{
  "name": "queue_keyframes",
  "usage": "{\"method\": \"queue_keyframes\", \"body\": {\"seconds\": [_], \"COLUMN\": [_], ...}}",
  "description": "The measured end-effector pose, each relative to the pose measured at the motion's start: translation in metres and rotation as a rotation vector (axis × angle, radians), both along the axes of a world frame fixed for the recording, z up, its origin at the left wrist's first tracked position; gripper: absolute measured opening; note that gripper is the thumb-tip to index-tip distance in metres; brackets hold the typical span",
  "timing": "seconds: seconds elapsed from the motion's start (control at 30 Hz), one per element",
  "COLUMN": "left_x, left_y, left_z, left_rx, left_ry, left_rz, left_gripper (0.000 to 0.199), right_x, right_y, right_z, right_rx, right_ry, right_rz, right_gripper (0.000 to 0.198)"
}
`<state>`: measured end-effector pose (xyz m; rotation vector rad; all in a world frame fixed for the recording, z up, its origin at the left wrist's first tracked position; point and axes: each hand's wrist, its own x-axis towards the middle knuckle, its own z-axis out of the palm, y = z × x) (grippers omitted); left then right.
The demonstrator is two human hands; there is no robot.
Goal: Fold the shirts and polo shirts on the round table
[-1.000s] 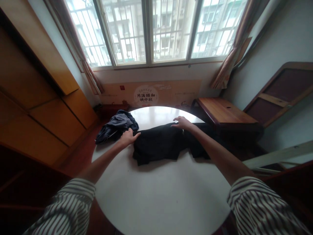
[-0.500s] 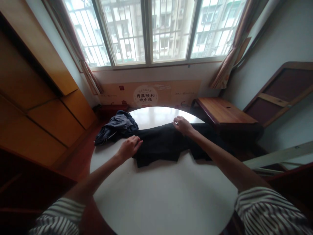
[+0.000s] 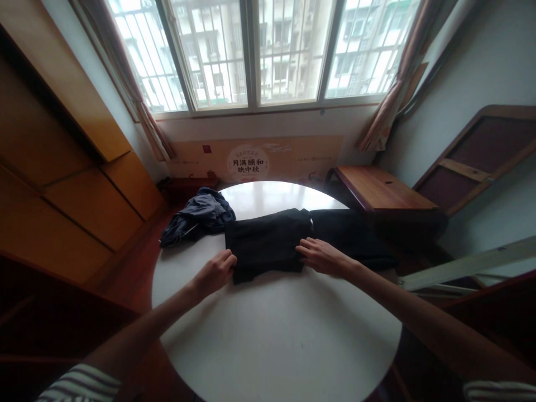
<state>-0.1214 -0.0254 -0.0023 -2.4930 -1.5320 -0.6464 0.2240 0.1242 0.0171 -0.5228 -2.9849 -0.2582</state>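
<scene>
A black garment (image 3: 266, 243) lies across the white round table (image 3: 276, 335), folded in part; its exact kind does not show. My left hand (image 3: 218, 270) is closed on its left edge near the lower corner. At the near edge of the folded part, my right hand (image 3: 321, 257) has its fingers pinched on the cloth. More black cloth (image 3: 349, 234) stretches to the right beyond that hand, with a small gap between the two parts at the far side. The fingertips of both hands are partly hidden.
A crumpled dark blue garment (image 3: 199, 215) lies at the table's left rim, partly hanging over. Beyond the table on the right stands a low wooden table (image 3: 385, 187). Wooden cabinets (image 3: 92, 195) line the left side, and a barred window (image 3: 288, 56) is ahead.
My right hand has come nearer, from the garment's far edge to its near edge. My left hand has slid slightly down the left edge. The folded part lies straighter.
</scene>
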Motion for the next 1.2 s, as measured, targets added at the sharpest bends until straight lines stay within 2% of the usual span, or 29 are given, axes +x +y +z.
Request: {"method": "queue_keyframes", "body": {"seconds": [0.1,0.17,0.27,0.33,0.4,0.47,0.57,0.63,0.73,0.8,0.9,1.03,1.13,1.2], "left_x": [0.002,0.002,0.002,0.001,-0.001,-0.004,-0.015,-0.026,-0.042,-0.051,-0.059,-0.071,-0.078,-0.077], "left_y": [-0.003,-0.008,-0.018,-0.022,-0.019,-0.003,0.045,0.083,0.127,0.142,0.148,0.156,0.172,0.181], "left_z": [-0.005,-0.008,-0.011,-0.009,-0.002,0.007,0.019,0.021,0.014,0.006,0.000,0.006,0.015,0.019], "left_rx": [0.128,0.126,-0.010,-0.139,-0.233,-0.232,-0.098,-0.082,-0.290,-0.423,-0.461,-0.415,-0.343,-0.292], "left_ry": [0.055,0.075,0.094,0.059,-0.036,-0.158,-0.316,-0.375,-0.389,-0.363,-0.321,-0.343,-0.355,-0.348], "left_rz": [0.006,-0.006,-0.117,-0.214,-0.244,-0.166,0.078,0.227,0.426,0.464,0.396,0.368,0.362,0.374], "left_gripper": [0.020,0.023,0.025,0.021,0.013,0.011,0.020,0.020,0.034,0.039,0.031,0.030,0.030,0.026], "right_x": [0.001,0.005,0.012,0.015,0.013,0.006,-0.016,-0.032,-0.050,-0.057,-0.059,-0.055,-0.051,-0.050], "right_y": [0.002,0.002,-0.001,-0.001,0.006,0.022,0.063,0.091,0.121,0.129,0.131,0.124,0.118,0.116], "right_z": [0.000,0.000,0.002,0.007,0.013,0.020,0.028,0.029,0.025,0.021,0.015,0.005,-0.003,-0.006], "right_rx": [0.079,0.135,0.122,0.032,-0.085,-0.172,-0.260,-0.387,-0.577,-0.631,-0.699,-0.802,-0.835,-0.795], "right_ry": [-0.039,-0.060,-0.086,-0.079,0.018,0.200,0.414,0.424,0.367,0.357,0.365,0.372,0.396,0.428], "right_rz": [0.031,0.059,0.122,0.147,0.091,-0.073,-0.438,-0.638,-0.725,-0.703,-0.676,-0.666,-0.691,-0.722], "right_gripper": [0.016,0.022,0.023,0.018,0.021,0.028,0.028,0.048,0.076,0.081,0.065,0.034,0.025,0.023]}}
